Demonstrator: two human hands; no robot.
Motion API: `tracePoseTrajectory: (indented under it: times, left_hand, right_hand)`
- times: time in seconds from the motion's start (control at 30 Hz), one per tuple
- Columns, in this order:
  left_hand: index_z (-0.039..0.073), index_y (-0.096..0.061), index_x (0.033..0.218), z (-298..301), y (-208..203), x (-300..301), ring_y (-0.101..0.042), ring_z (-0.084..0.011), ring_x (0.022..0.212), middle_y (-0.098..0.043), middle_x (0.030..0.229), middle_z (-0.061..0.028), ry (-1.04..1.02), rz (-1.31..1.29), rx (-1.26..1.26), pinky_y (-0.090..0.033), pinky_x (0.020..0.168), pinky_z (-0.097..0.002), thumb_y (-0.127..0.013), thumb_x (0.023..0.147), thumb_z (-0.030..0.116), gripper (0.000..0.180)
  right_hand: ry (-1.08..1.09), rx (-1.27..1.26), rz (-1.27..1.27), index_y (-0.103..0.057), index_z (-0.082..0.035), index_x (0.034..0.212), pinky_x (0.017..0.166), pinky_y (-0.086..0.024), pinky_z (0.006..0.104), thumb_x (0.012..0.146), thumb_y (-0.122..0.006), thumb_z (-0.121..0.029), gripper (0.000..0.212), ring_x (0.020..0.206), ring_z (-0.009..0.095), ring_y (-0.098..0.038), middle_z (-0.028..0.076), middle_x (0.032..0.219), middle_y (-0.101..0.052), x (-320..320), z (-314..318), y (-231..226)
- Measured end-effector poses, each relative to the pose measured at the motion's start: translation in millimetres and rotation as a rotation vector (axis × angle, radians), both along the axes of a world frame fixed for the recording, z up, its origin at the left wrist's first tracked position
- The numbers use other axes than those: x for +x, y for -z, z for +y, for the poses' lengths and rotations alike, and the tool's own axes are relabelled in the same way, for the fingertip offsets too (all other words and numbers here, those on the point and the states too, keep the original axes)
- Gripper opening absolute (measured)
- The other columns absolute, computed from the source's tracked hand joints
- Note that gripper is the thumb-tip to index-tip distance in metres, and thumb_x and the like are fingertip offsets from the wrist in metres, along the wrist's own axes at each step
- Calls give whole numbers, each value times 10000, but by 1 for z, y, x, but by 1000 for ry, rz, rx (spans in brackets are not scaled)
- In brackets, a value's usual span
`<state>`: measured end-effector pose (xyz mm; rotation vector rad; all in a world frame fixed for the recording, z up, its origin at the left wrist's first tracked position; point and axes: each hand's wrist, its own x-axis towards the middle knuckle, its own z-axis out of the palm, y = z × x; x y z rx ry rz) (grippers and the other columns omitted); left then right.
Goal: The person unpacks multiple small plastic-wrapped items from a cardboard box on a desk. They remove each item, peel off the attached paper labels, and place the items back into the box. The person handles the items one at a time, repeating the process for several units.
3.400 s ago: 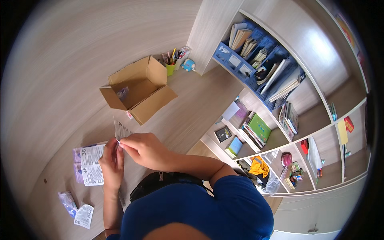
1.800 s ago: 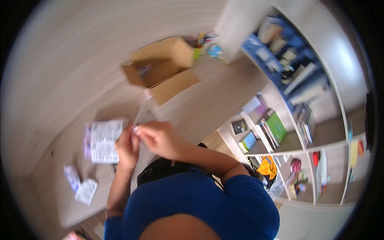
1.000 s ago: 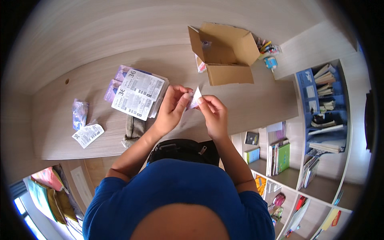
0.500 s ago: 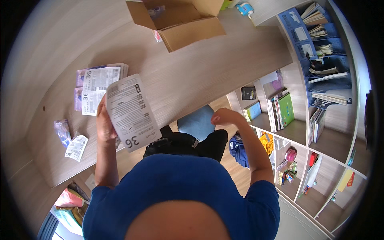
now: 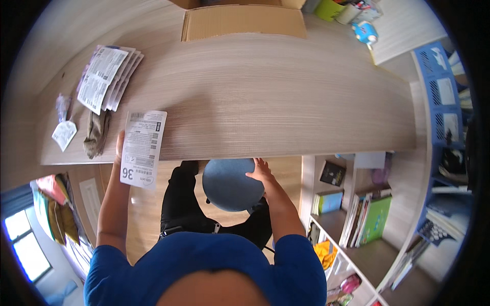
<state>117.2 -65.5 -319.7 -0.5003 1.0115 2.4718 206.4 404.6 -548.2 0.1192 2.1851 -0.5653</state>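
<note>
A flat white printed package point(image 5: 143, 145) is held upright by its left edge in my left hand point(image 5: 120, 147), just at the desk's front edge. The fingers behind it are hidden. My right hand point(image 5: 261, 170) is at the right rim of a round blue stool point(image 5: 232, 186), fingers spread and thumb over the seat. A fanned stack of similar white and purple packages point(image 5: 104, 79) lies on the desk at the left. Below the stack is a crumpled brownish cloth item point(image 5: 96, 133). Left of that lies a clear purple wrapper point(image 5: 63, 106) with a white card point(image 5: 64, 134).
At the desk's point(image 5: 255, 102) back stands an open cardboard box point(image 5: 244, 23). A green pen holder point(image 5: 329, 9) and a blue toy point(image 5: 365, 32) sit at the back right. Shelves with books point(image 5: 375, 217) and blue file racks point(image 5: 443, 102) flank the right side. Clothes point(image 5: 56, 204) hang at the left.
My view has shifted, so the box sits higher in it. My right hand has gone from a loose curl in the air to the stool's rim. The package stays in my left hand.
</note>
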Motion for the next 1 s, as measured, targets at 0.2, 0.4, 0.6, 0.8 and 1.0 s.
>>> tracePoseTrajectory:
  times: [0.2, 0.4, 0.6, 0.8, 1.0]
  left_hand:
    - [-49, -492, 1178, 29, -4, -8, -601, -396, 902, -585, 1061, -242, -85, 141, 122, -529, 787, -461, -485, 843, 423, 578]
    - [-54, -452, 1224, 41, -1, -9, -582, -425, 943, -550, 1122, -262, -35, 257, 253, -529, 791, -492, -490, 832, 421, 617]
    - [-24, -436, 1258, 53, -15, -8, -542, -417, 1045, -520, 1193, -245, -169, 74, 367, -481, 865, -530, -436, 852, 361, 560]
    - [-7, -474, 1220, 48, -10, -11, -563, -428, 994, -553, 1146, -236, -114, 0, 397, -474, 829, -574, -451, 852, 343, 509]
    - [-95, -575, 1044, 76, -45, -10, -654, -234, 784, -647, 958, -191, -205, -76, 78, -551, 697, -308, -476, 880, 190, 343]
  right_hand:
    - [-20, -22, 142, -177, -225, 1421, 979, -390, 457, 653, -778, -355, 984, 1258, 332, -351, 142, 1384, -311, 9, -1, 17]
    - [15, -28, 74, -280, -205, 1371, 915, -426, 469, 664, -774, -262, 864, 1194, 340, -431, 172, 1285, -418, 29, -4, 7]
    - [-69, -256, -42, -500, -76, 1206, 862, -461, 395, 657, -758, -258, 634, 1013, 334, -573, 184, 1080, -600, 48, -29, 53]
    - [-85, -277, -105, -462, -67, 1273, 898, -451, 388, 694, -726, -362, 702, 1084, 338, -551, 206, 1177, -564, 64, -61, 47]
    - [-166, -262, -129, -485, -114, 1267, 876, -464, 396, 684, -714, -426, 700, 1040, 335, -577, 178, 1145, -591, 69, -57, 61]
